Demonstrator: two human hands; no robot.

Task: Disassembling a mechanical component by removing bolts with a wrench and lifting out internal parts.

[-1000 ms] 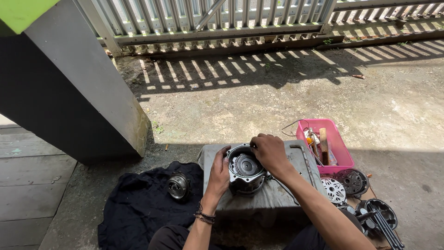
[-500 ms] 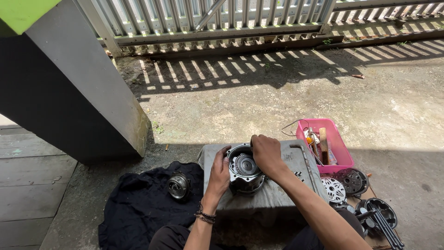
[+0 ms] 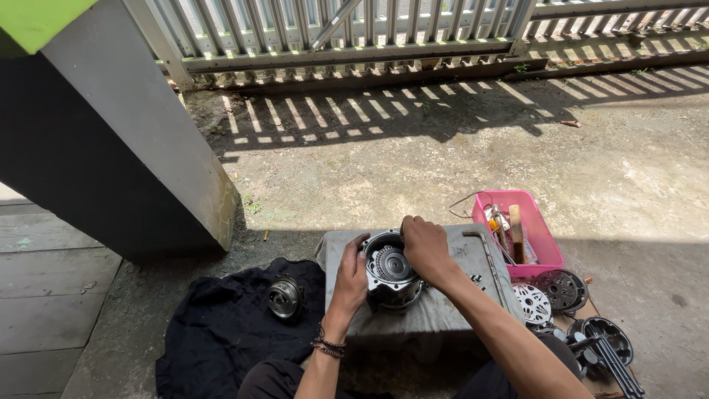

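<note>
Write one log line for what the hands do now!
left hand: steadies round metal motor housing | right hand: on its rim | base: grey block

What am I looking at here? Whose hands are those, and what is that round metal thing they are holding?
The picture comes from a camera worn on a person's head, so you look down as they do. The hands are theirs. The left hand steadies the side of a round metal motor part, and the right hand rests on its top. It sits on a small cloth-covered bench. Another round metal piece lies on a black cloth on the ground. On the right are a pink tray of tools and some round vented covers. Behind is a metal fence.
</note>
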